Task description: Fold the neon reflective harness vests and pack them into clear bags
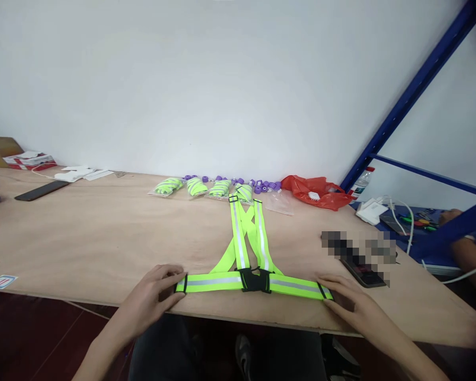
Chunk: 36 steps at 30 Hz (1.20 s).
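A neon-yellow reflective vest (262, 241) made of elastic straps with silver stripes lies flat on the wooden table. Its shoulder straps point away from me and cross behind, and a black panel (256, 279) joins them to the waist belt. At the belt's left end, my left hand (158, 291) has thumb and fingers closed about the edge beside a black slider. My right hand (347, 297) grips the opposite end in the same way, so the belt stretches straight between both hands.
Several bagged yellow vests (219, 188) and purple rolls (264, 186) line the wall. Right of them are a clear bag (280, 203) and a red plastic bag (317, 191). A phone (365, 272) lies near my right hand. Another person's arm (474, 259) shows beyond the blue frame (412, 84).
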Tool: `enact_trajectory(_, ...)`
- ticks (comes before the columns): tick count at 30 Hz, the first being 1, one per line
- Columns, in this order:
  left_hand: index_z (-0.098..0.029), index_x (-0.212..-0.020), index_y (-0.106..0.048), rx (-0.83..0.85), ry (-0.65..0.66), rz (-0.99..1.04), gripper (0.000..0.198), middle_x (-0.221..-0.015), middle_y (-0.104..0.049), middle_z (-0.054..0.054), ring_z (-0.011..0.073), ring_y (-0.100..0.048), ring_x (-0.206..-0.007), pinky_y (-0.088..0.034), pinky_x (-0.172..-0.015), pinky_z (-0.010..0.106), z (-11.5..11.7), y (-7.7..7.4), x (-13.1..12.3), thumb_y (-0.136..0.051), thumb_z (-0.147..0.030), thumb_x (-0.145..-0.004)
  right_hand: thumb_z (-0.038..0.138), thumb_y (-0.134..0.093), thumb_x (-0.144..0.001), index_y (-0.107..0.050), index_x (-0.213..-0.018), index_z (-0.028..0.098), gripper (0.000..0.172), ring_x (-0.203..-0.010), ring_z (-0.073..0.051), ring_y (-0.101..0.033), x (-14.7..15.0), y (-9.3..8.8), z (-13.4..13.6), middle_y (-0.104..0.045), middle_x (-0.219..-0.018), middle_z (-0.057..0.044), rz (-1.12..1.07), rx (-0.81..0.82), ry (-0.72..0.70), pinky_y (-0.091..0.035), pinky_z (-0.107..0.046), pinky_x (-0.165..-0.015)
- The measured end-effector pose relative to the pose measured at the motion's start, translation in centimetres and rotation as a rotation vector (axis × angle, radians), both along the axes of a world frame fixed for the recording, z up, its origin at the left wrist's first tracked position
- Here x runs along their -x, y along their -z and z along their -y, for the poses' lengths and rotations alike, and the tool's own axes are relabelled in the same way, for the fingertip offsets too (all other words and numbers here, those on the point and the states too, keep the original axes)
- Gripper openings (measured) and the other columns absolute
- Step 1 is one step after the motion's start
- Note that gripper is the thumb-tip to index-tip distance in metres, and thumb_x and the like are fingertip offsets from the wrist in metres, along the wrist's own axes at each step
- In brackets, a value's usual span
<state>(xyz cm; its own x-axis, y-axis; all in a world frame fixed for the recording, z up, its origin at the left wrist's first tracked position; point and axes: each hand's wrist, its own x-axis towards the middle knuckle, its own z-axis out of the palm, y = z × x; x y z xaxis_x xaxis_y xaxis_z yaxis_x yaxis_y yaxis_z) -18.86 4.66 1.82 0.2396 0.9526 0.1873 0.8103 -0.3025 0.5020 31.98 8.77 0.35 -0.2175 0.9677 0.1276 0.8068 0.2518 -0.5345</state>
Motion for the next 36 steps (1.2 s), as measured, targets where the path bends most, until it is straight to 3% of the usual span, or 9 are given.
enact_trajectory(6, -0.03, -0.108, -0.076, 0.026, -0.32, -0.11, 0.038, -0.106, -0.07, 0.007, 0.0288, -0.064, -0.099, -0.05, -0.088, 0.041, 0.5, 0.7, -2.2, -0.05, -0.054, -0.091, 0.068, -0.046, -0.084, -0.079, -0.094, 0.03, 0.051, -0.108, -0.032, -0.067, 0.1, 2.7, 0.4, -0.072, -0.111, -0.01, 0.006, -0.113, 0.181, -0.053, -0.047, -0.098)
enact_trajectory(10, -0.024, -0.098, -0.069, 0.173, -0.497, -0.221, 0.04, -0.1, -0.068, 0.009, 0.0326, -0.063, -0.096, -0.046, -0.082, 0.044, 0.7, -0.3, -3.5, -0.051, -0.058, -0.087, 0.066, -0.05, -0.078, -0.073, -0.094, 0.027, 0.048, -0.101, -0.036, -0.066, 0.8, 3.5, 0.5, -0.071, -0.103, -0.013, 0.119, -0.167, 0.385, -0.053, -0.053, -0.09)
enact_trajectory(13, -0.022, -0.079, -0.059, 0.226, -0.483, -0.265, 0.036, -0.092, -0.066, 0.008, 0.0317, -0.063, -0.091, -0.044, -0.078, 0.041, 0.6, -1.4, -4.1, -0.048, -0.055, -0.088, 0.066, -0.051, -0.075, -0.065, -0.078, 0.027, 0.041, -0.089, -0.037, -0.066, 1.5, 3.1, 0.6, -0.07, -0.091, -0.012, 0.243, -0.131, 0.477, -0.053, -0.053, -0.08)
enact_trajectory(17, -0.023, -0.078, -0.051, 0.206, -0.446, -0.238, 0.027, -0.08, -0.065, 0.004, 0.0276, -0.064, -0.084, -0.041, -0.07, 0.034, 0.5, -1.5, -4.8, -0.047, -0.046, -0.09, 0.062, -0.046, -0.08, -0.058, -0.075, 0.029, 0.036, -0.083, -0.034, -0.066, 2.6, 2.5, 0.9, -0.071, -0.085, -0.011, 0.292, -0.141, 0.479, -0.053, -0.047, -0.069)
enact_trajectory(20, -0.022, -0.088, -0.055, 0.123, -0.46, -0.182, 0.023, -0.08, -0.067, 0.004, 0.0252, -0.065, -0.08, -0.042, -0.068, 0.032, 0.4, -0.4, -5.4, -0.043, -0.041, -0.094, 0.056, -0.041, -0.086, -0.062, -0.091, 0.028, 0.035, -0.082, -0.033, -0.068, 3.7, 2.7, 1.1, -0.072, -0.086, -0.011, 0.32, -0.182, 0.483, -0.052, -0.043, -0.065)
enact_trajectory(25, -0.025, -0.134, -0.056, -0.099, -0.469, -0.096, 0.041, -0.094, -0.074, 0.005, 0.0226, -0.068, -0.08, -0.046, -0.067, 0.029, 0.5, 2.4, -5.7, -0.039, -0.04, -0.1, 0.031, -0.037, -0.094, -0.067, -0.122, 0.028, 0.042, -0.08, -0.029, -0.064, 4.5, 4.2, 1.6, -0.071, -0.085, -0.012, 0.499, -0.351, 0.319, -0.048, -0.042, -0.069)
enact_trajectory(30, -0.031, -0.128, -0.067, -0.361, -0.326, -0.118, 0.037, -0.094, -0.075, 0.003, 0.0189, -0.066, -0.077, -0.047, -0.066, 0.027, 0.6, 4.6, -5.1, -0.04, -0.037, -0.103, 0.021, -0.044, -0.091, -0.07, -0.123, 0.026, 0.041, -0.078, -0.025, -0.06, 3.9, 5.8, 1.6, -0.068, -0.086, -0.011, 0.532, -0.554, 0.199, -0.046, -0.036, -0.069)
enact_trajectory(32, -0.031, -0.124, -0.069, -0.416, -0.295, -0.173, 0.036, -0.101, -0.075, 0.005, 0.0215, -0.066, -0.083, -0.049, -0.07, 0.031, 0.7, 4.8, -5.3, -0.041, -0.037, -0.102, 0.026, -0.044, -0.094, -0.069, -0.124, 0.025, 0.039, -0.084, -0.026, -0.062, 4.2, 6.2, 1.6, -0.069, -0.095, -0.012, 0.499, -0.599, 0.21, -0.048, -0.036, -0.072)
enact_trajectory(36, -0.033, -0.137, -0.06, -0.425, -0.238, -0.319, 0.041, -0.126, -0.069, 0.006, 0.0325, -0.057, -0.12, -0.046, -0.096, 0.046, 1.1, 4.5, -6.6, -0.047, -0.042, -0.099, 0.034, -0.039, -0.098, -0.058, -0.138, 0.029, 0.045, -0.114, -0.032, -0.058, 5.5, 6.4, 2.1, -0.07, -0.113, -0.011, 0.466, -0.569, 0.184, -0.048, -0.044, -0.09)
